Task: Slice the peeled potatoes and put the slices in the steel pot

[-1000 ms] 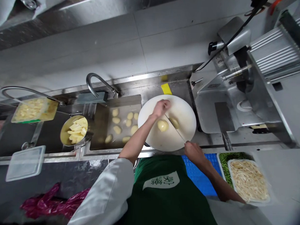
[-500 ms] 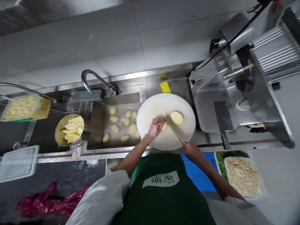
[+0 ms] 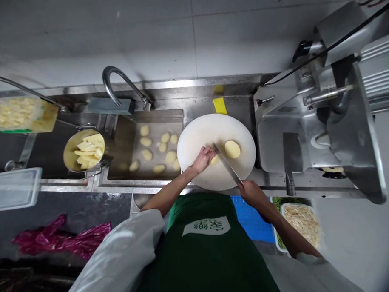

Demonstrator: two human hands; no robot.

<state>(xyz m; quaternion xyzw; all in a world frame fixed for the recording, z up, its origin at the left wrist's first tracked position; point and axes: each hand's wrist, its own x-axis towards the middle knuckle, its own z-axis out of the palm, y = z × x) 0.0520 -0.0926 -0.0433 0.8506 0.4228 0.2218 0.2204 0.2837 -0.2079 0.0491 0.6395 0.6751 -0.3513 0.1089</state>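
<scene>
On a round white cutting board [image 3: 195,133], my left hand [image 3: 204,159] has its fingers closed over a peeled potato piece [image 3: 214,159], partly hidden by the hand and the blade. My right hand [image 3: 250,193] grips the handle of a kitchen knife [image 3: 229,167]. The blade slants up and left, with its tip beside my left fingertips at the potato piece. Another pale potato piece [image 3: 232,149], cut face up, lies on the board to the right of the blade.
Left of the board, a sink [image 3: 117,160] holds several peeled potatoes in water under a curved tap [image 3: 112,85]. Further left stands a pot [image 3: 69,154] of potato slices. A cleaver [image 3: 293,153] lies by a metal slicer [image 3: 342,113] at right. A yellow sponge [image 3: 220,105] sits behind the board.
My view has shifted, so the surroundings sit differently in frame. The knife's tip has moved slightly over the potato piece; both hands keep their holds.
</scene>
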